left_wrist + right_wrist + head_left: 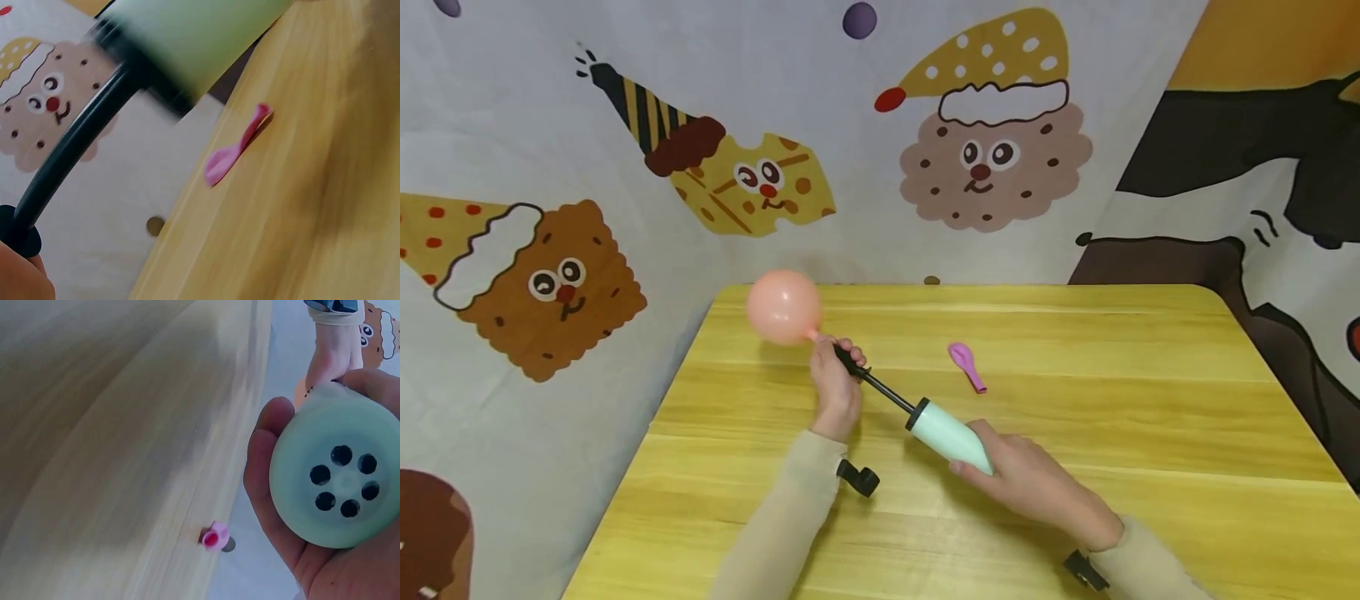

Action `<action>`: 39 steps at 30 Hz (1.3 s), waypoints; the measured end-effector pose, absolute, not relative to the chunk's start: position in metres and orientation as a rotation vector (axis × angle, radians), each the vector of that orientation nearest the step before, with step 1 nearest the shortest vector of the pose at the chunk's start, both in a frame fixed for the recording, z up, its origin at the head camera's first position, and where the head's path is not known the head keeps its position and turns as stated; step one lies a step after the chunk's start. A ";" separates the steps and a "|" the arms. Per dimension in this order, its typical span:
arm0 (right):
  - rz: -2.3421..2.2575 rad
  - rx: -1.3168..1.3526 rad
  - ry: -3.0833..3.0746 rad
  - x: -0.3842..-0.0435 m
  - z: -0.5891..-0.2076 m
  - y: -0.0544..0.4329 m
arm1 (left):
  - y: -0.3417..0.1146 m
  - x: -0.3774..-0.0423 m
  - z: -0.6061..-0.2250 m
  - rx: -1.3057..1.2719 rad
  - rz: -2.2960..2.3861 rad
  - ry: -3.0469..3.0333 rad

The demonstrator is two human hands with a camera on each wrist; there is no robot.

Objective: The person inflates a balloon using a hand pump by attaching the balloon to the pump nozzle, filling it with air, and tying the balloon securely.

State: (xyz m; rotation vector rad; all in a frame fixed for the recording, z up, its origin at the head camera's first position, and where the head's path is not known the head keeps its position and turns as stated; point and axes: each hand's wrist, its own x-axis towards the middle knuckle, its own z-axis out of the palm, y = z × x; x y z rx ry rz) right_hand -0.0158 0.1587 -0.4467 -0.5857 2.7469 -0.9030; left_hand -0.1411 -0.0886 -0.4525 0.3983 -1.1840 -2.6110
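Note:
A round, inflated peach balloon [785, 307] sits on the nozzle end of a hand balloon pump [951, 435] with a mint-green barrel and black rod. My left hand [837, 379] grips the pump's black nozzle end and the balloon's neck. The green barrel is held in my right hand [1033, 479], its fingers curled round it; the right wrist view faces the barrel's end cap [347, 478] with several dark holes. Between barrel and nozzle end, a length of black rod [78, 140] shows. Beyond the pump, a flat pink balloon [967, 367] lies on the table.
The wooden table [1112, 383] has its far edge against a cloth backdrop [865, 242] printed with cartoon biscuits and cheese. A black strap mount [859, 478] is worn on the left wrist, and another mount [1086, 570] on the right.

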 end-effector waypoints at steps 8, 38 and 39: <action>-0.941 -0.495 2.774 -0.026 -0.448 0.138 | -0.059 -0.126 -0.458 0.365 -2.660 -1.271; -0.957 -0.512 2.781 -0.011 -0.458 0.150 | -0.067 -0.134 -0.462 0.402 -2.656 -1.264; -0.960 -0.507 2.785 -0.013 -0.458 0.148 | -0.064 -0.132 -0.463 0.389 -2.663 -1.275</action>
